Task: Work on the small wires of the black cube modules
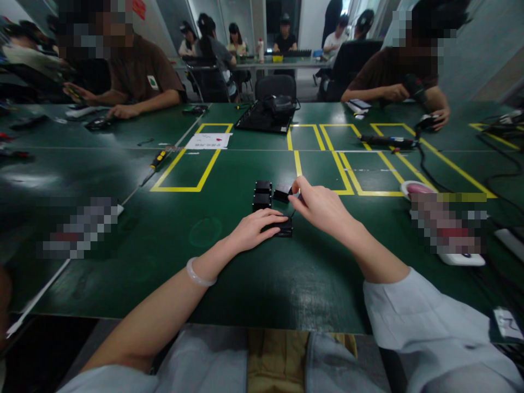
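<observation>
My left hand (256,228) lies low over a small black block (285,228), its fingers along the top and the thumb at the near side, holding it against the table. Above that block's right end, my right hand (321,204) is closed in a pinch. From its fingertips a thin dark rod (293,213) points down to the block; its kind is too small to make out. Just beyond sits a separate black block (282,191), close to my right fingertips. Left of it stands a row of similar black blocks (262,195), partly hidden by my left hand.
The green table (229,284) carries yellow tape outlines and a paper sheet (209,141). A yellow-black screwdriver (159,159) lies left. A black panel (266,117) is at the back. A pink-and-white object (421,188) and cables are right. Two people work across the table.
</observation>
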Available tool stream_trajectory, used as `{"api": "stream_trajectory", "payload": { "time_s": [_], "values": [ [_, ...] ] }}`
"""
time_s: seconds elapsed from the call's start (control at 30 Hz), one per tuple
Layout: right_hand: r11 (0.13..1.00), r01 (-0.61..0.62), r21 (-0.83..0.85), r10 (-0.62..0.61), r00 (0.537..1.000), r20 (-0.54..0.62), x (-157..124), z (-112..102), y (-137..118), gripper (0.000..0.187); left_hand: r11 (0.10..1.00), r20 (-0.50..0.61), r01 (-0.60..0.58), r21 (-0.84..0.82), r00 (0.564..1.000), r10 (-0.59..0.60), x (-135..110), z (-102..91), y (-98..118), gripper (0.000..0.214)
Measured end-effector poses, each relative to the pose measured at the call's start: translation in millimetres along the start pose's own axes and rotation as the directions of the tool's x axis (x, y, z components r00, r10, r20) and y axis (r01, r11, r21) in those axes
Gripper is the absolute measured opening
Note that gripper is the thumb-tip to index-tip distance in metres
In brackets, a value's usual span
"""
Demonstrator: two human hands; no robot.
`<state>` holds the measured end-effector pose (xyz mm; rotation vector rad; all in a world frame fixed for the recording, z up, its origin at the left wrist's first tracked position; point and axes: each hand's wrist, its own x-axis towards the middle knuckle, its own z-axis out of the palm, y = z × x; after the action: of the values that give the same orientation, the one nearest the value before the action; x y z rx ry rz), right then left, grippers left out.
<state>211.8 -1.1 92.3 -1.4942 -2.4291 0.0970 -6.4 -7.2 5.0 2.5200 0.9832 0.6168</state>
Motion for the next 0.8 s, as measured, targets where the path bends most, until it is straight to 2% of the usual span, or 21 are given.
{"api": "stream_trajectory", "payload": {
  "time_s": [0.23, 0.8],
  "values": [
    [0.999, -0.007, -0.052, 0.007, 1.000, 0.012, 1.8, 3.1, 1.8, 0.025, 1.000, 0.003, 0.000, 0.005, 1.000, 0.000, 0.5, 0.5, -0.2, 0.034],
    [0.999, 0.003, -0.052, -0.003, 1.000, 0.002, 1.2, 2.2, 1.0, 0.025, 1.000, 0.005, -0.003, 0.007, 1.000, 0.003, 0.5, -0.4, 0.1, 0.034]
  ]
}}
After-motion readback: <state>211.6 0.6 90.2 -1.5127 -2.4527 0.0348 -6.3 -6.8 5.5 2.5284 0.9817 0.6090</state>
